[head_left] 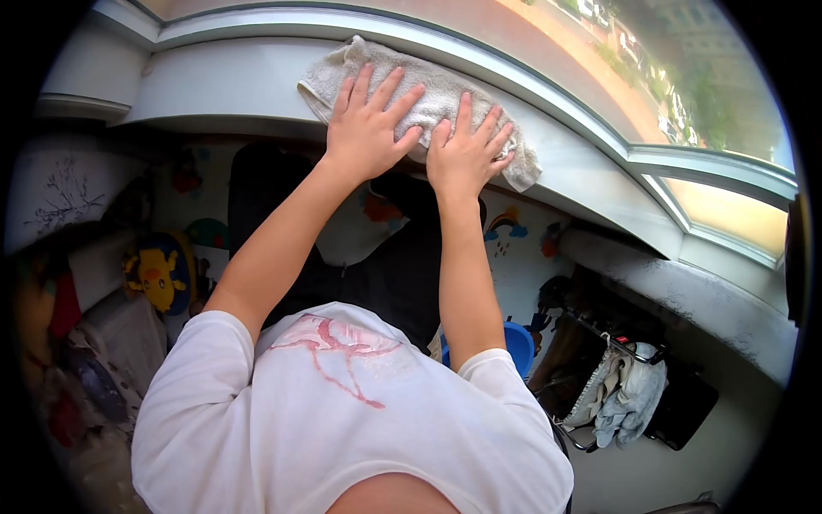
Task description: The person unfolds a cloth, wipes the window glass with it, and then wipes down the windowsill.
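Observation:
A greyish-white towel (437,81) lies spread on the white window sill (231,81), just below the window frame. My left hand (368,128) rests flat on its left part, the fingers apart and pointing away from me. To the right, my right hand (468,152) presses on the towel with fingers spread, near its lower edge. Neither hand has its fingers wrapped round the cloth. The towel's right end reaches past my right hand, and its left corner sticks out beyond my left hand.
Beyond the sill is the window glass (634,68) in its white frame. A blue basin (519,347) is partly hidden behind my right arm. Cloths (632,390) hang on a rack at the lower right. A yellow and blue item (160,272) stands at the left.

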A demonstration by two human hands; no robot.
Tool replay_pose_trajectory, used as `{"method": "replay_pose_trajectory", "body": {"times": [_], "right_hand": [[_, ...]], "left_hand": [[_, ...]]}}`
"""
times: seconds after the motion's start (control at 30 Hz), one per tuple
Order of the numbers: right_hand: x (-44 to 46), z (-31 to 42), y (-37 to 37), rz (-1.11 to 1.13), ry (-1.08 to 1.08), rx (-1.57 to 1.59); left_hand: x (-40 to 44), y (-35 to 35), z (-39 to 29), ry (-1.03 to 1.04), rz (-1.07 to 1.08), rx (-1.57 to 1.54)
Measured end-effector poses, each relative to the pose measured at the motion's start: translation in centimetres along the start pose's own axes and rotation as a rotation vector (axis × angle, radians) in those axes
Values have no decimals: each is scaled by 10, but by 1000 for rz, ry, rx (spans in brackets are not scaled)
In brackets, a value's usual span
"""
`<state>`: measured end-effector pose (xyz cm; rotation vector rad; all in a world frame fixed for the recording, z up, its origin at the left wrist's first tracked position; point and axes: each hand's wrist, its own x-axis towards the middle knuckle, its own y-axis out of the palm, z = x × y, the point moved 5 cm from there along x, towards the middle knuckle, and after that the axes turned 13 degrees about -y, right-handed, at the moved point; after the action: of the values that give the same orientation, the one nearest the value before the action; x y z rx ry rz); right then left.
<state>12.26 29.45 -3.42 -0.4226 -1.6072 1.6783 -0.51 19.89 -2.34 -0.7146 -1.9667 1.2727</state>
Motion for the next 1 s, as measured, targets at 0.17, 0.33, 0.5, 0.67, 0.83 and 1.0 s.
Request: {"method": "replay_pose_trajectory", "body": {"times": [0.17, 0.33, 0.5, 0.67, 0.83, 1.0], "right_hand": [[-10, 21, -4, 33, -51, 41], [-1, 26, -3, 141, -135, 91], [42, 51, 9, 201, -84, 129], [30, 58, 9, 142, -76, 148], [6, 74, 8, 129, -112, 137], [26, 71, 9, 191, -137, 166]], "left_hand": [[-4, -19, 10, -63, 42, -33], [8, -18, 31, -135, 35, -5], [35, -8, 66, -110, -13, 33], [20, -13, 63, -74, -75, 47], [-9, -28, 67, -127, -59, 25], [10, -24, 74, -176, -48, 73]]}}
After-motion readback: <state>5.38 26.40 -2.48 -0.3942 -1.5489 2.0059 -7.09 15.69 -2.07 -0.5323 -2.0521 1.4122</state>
